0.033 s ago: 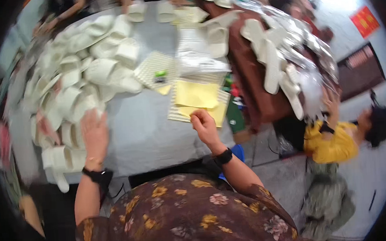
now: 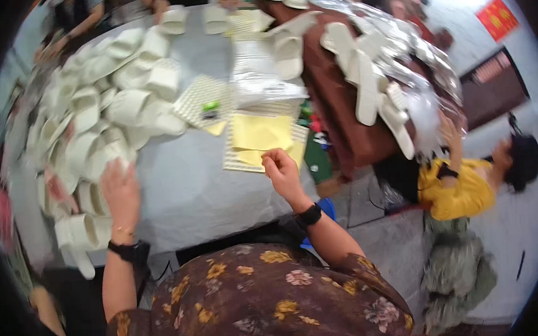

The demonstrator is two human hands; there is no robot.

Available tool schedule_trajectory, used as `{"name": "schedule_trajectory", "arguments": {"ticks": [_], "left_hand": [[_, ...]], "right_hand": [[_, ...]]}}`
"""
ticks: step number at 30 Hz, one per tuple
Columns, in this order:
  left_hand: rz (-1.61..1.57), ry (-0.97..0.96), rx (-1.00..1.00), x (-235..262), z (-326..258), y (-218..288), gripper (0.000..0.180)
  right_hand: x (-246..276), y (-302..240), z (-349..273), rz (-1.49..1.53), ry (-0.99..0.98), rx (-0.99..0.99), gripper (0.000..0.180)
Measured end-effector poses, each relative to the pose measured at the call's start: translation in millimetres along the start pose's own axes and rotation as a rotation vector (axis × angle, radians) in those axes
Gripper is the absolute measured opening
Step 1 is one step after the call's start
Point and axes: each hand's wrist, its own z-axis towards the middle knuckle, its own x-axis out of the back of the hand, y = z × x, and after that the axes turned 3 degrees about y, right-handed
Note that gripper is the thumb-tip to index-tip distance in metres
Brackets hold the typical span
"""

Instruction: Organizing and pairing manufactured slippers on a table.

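Right hand (image 2: 281, 170) is pinching, fingers closed, the near edge of a yellow sheet (image 2: 261, 134) lying on the grey table (image 2: 190, 185). Left hand (image 2: 119, 192) is resting open-palmed against the heap of white slippers (image 2: 93, 117).

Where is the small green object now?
In the head view, the small green object lies on a white perforated sheet, between the pale slippers and yellow sheets.

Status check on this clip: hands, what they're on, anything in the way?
Left hand flat on the white slippers. Right hand pinched at the yellow sheets. Nothing between them.
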Motion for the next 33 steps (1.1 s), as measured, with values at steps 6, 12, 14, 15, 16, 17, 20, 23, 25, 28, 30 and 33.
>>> {"name": "schedule_trajectory", "arguments": {"ticks": [6, 12, 14, 15, 16, 17, 20, 23, 25, 28, 30, 33], "left_hand": [[0.160, -0.069, 0.155, -6, 16, -17, 0.051], [-0.006, 0.007, 0.155, 3, 5, -1, 0.056], [-0.070, 0.005, 0.165, 11, -2, 3, 0.057], [-0.076, 0.026, 0.152, 15, -6, 5, 0.058], [-0.080, 0.038, 0.141, 19, -10, 7, 0.058], [-0.077, 0.034, 0.144, 23, -13, 9, 0.058], [-0.145, 0.080, 0.136, 33, -12, 20, 0.056], [-0.207, 0.095, 0.155, 47, -18, 27, 0.054], [-0.289, 0.123, 0.122, 53, -15, 31, 0.052], [-0.343, 0.129, 0.111, 65, -9, 42, 0.051], [-0.389, 0.125, 0.112, 68, -12, 49, 0.052], [-0.518, 0.078, 0.129, 76, -13, 70, 0.052]], "right_hand": [[116, -52, 56, -0.446, 0.551, 0.376, 0.014], [271, -47, 92, -1.009, 1.067, 0.375, 0.050], [295, -50, 94, -1.161, 1.108, 0.119, 0.062], [299, -51, 96, -1.157, 1.109, 0.123, 0.062], [307, -46, 103, -1.133, 1.083, 0.037, 0.066], [316, -41, 110, -1.109, 1.056, -0.047, 0.069], [364, -19, 126, -0.804, 0.973, 0.092, 0.075], [367, -50, 143, -0.345, 0.939, 0.159, 0.070], [373, -91, 143, -0.279, 0.933, 0.255, 0.064], [351, -158, 136, 0.040, 0.818, 0.448, 0.052], [320, -202, 124, 0.146, 0.727, 0.433, 0.051], [279, -240, 101, 0.330, 0.380, 0.538, 0.050]]}}
